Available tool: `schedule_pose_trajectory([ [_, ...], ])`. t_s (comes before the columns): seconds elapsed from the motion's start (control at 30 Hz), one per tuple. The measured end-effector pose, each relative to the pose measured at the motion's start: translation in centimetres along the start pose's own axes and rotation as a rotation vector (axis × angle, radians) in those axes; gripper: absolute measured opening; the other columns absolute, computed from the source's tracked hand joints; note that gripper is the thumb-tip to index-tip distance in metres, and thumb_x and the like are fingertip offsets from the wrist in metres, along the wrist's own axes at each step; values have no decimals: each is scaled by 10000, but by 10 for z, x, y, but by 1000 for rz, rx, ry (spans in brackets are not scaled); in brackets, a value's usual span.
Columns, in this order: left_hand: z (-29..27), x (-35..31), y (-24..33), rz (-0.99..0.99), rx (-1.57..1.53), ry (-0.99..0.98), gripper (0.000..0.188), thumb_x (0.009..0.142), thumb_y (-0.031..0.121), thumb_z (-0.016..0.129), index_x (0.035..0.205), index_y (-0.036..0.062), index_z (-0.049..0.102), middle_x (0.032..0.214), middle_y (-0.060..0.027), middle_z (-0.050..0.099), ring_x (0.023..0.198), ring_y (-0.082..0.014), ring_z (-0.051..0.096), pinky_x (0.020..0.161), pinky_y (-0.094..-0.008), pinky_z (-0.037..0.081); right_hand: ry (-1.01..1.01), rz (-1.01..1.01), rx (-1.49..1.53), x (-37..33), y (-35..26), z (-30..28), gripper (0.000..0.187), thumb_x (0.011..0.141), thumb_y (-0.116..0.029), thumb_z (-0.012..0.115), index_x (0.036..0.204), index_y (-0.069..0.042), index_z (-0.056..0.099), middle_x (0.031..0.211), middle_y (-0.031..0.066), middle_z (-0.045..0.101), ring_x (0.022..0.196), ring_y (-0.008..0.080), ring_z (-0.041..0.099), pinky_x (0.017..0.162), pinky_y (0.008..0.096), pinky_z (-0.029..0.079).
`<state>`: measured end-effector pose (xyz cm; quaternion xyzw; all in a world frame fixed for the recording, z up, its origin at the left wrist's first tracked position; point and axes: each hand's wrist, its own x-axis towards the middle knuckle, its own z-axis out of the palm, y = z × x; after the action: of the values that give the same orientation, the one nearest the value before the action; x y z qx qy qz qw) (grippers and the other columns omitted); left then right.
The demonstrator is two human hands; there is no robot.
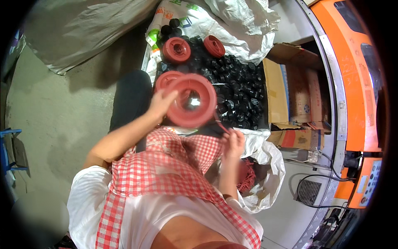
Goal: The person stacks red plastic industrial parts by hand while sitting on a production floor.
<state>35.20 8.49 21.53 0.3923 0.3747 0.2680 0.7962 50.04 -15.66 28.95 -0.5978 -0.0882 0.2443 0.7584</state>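
Note:
My left hand (163,104) grips the left rim of a round red plastic flanged ring (208,100), held above the heap in front of me. A thin red plastic strip (222,125) runs from the ring's lower right edge to my right hand (234,142), whose fingers are closed on its end. Motion blurs both hands a little. Whether the strip is still joined to the ring cannot be made out. Similar red parts lie beyond: one (169,50) at the upper left, one tilted (213,46) to its right, one (165,77) partly hidden behind the held ring.
Small black caps (244,89) are heaped under the red parts, with a white woven sack (232,29) behind. A white bag (273,166) of red scraps (247,176) stands by my right arm. Cardboard boxes (277,91) and an orange machine (352,83) are at right.

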Motion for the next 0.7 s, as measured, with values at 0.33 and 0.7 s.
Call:
schedule_pose_trajectory([
  [0.33, -6, 70, 1, 217, 1346, 168, 651, 806, 67, 547, 1394, 6, 276, 1482, -260, 177, 1324, -504, 229, 1046, -510, 326, 203, -214, -1967, -28, -104, -119, 312, 836, -183, 660, 1117, -51, 628, 1325, 209, 475, 1240, 320, 445, 979, 400, 390],
  [0.7, -2, 89, 27, 786, 992, 175, 420, 776, 110, 594, 1183, 16, 550, 1344, -205, 423, 1284, -414, 353, 1046, -487, 304, -666, -142, -1163, 273, 98, 160, 419, 819, -182, 674, 1181, 7, 578, 1104, 143, 638, 1032, 216, 598, 887, 318, 463],
])
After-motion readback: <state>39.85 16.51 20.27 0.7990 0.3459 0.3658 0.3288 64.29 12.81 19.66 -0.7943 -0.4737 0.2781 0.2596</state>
